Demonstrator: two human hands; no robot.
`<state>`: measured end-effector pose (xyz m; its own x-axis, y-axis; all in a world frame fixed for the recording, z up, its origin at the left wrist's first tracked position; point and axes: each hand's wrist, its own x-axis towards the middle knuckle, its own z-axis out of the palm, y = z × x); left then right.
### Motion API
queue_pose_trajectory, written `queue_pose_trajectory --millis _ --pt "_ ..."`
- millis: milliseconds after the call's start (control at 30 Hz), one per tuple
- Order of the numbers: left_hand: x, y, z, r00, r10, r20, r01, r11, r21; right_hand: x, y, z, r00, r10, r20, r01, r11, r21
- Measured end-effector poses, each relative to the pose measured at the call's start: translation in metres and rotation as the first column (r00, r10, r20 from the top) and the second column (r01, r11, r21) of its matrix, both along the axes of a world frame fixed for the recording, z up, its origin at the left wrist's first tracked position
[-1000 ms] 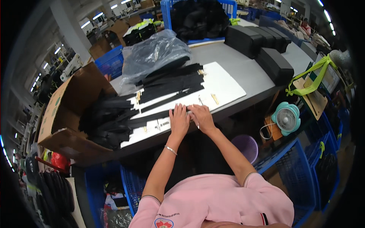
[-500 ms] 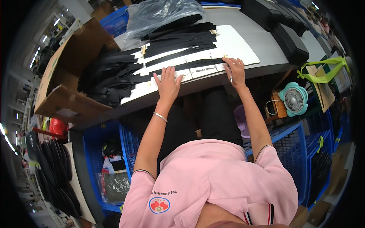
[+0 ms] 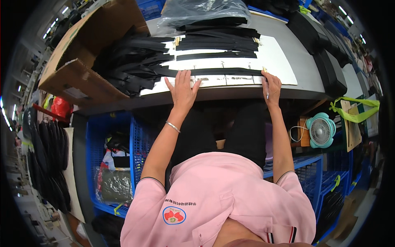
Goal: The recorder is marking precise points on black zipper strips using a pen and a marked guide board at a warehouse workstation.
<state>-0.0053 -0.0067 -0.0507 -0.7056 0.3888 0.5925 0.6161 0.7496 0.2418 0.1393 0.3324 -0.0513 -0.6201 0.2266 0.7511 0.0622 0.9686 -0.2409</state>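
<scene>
A long black fabric strip (image 3: pixel 230 71) lies across a white marked board (image 3: pixel 279 61). My left hand (image 3: pixel 183 91) rests with spread fingers at the strip's left part, its fingertips on the near edge. At the strip's right end, my right hand (image 3: pixel 272 88) has its fingers bent around a slim pale pen (image 3: pixel 268 91), the fingertips touching the strip's end by a small yellowish mark. Beyond it on the board lie several more black strips (image 3: pixel 218 43) in a stack. Left of my left hand spreads a loose heap of black strips (image 3: pixel 127 61).
An opened cardboard box (image 3: pixel 88 82) stands at the table's left. Clear plastic sheeting (image 3: pixel 201 12) lies at the back, black padded blocks (image 3: pixel 331 74) at the right. Below are blue crates (image 3: pixel 131 152) and a teal fan (image 3: pixel 321 130); a yellow-green band (image 3: pixel 358 115) hangs nearby.
The view has turned, so the table appears more level and further right. Both hands stay on the same strip; the right fingers are still at its right end.
</scene>
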Motion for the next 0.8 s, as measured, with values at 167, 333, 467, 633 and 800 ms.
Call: queue_pose_trajectory --millis 167,333,467,633,800 --pt "0.004 -0.008 -0.004 1.000 0.004 0.022 -0.004 1.000 0.017 -0.004 0.001 -0.004 1.000 0.013 0.018 -0.013 1.000 -0.016" --pt "-0.002 -0.004 -0.003 1.000 0.001 0.023 -0.003 0.999 0.051 -0.012 -0.001 0.007 0.999 0.005 0.041 -0.003 0.999 -0.035" --pt "0.003 -0.002 0.000 0.996 0.010 0.088 -0.014 0.999 0.041 -0.027 -0.027 0.028 0.998 -0.043 -0.037 0.041 0.998 -0.050" --pt "0.011 -0.006 -0.003 0.990 0.004 0.140 -0.012 0.999 0.050 -0.059 -0.078 0.041 0.989 0.145 0.037 -0.141 0.985 -0.103" --pt "0.015 -0.007 0.002 0.982 -0.007 0.188 -0.006 0.998 0.065 -0.090 -0.129 0.055 0.941 0.330 0.074 -0.323 0.941 -0.098"
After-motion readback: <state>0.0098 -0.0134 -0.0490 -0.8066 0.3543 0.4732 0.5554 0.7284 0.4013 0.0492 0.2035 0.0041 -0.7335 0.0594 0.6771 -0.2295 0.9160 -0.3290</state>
